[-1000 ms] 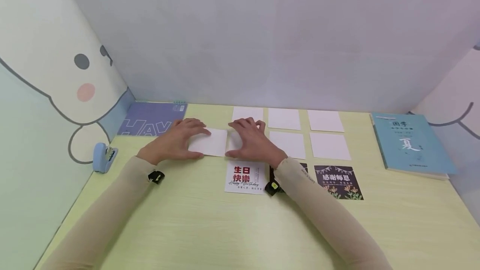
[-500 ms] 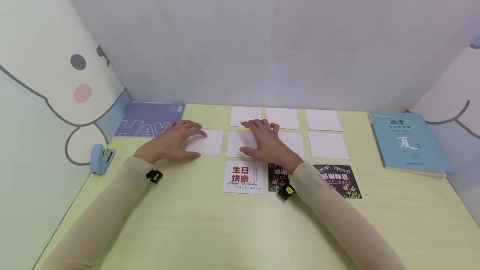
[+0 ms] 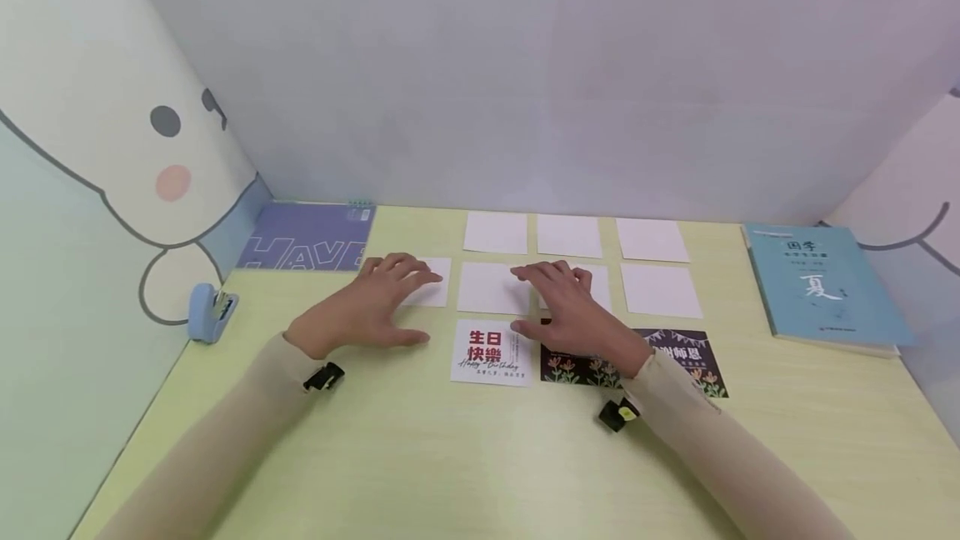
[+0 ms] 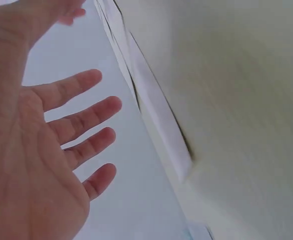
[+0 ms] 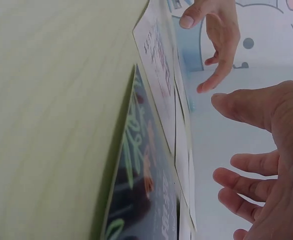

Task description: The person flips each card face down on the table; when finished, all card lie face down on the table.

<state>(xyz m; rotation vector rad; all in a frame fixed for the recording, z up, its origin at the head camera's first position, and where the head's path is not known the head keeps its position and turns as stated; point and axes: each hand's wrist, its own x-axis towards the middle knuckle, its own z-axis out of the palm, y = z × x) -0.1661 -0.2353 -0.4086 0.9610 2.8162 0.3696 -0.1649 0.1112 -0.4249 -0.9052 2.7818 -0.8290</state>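
Observation:
Fingers spread, my left hand (image 3: pixel 375 304) hovers over the left part of a white card (image 3: pixel 431 282), partly covering it; the left wrist view shows its palm holding nothing. My right hand (image 3: pixel 573 315) is above a dark flowered card (image 3: pixel 577 369), its thumb near the birthday card (image 3: pixel 490 354) with red print. Nothing lies between its fingers, which the right wrist view (image 5: pixel 256 165) shows apart from the cards. Between the hands is another white card (image 3: pixel 491 288). A white card (image 3: pixel 600 286) is half hidden behind the right hand.
A back row of white cards (image 3: pixel 496 232) lies near the wall. Farther right are another white card (image 3: pixel 662 290) and a second dark card (image 3: pixel 693 361). A purple notebook (image 3: pixel 307 232) and a blue stapler (image 3: pixel 210 312) stand left; a teal book (image 3: pixel 825 286) lies right.
The right hand has moved right and back toward the person, uncovering the middle white card. The left hand has come away from its white card, slightly nearer the person.

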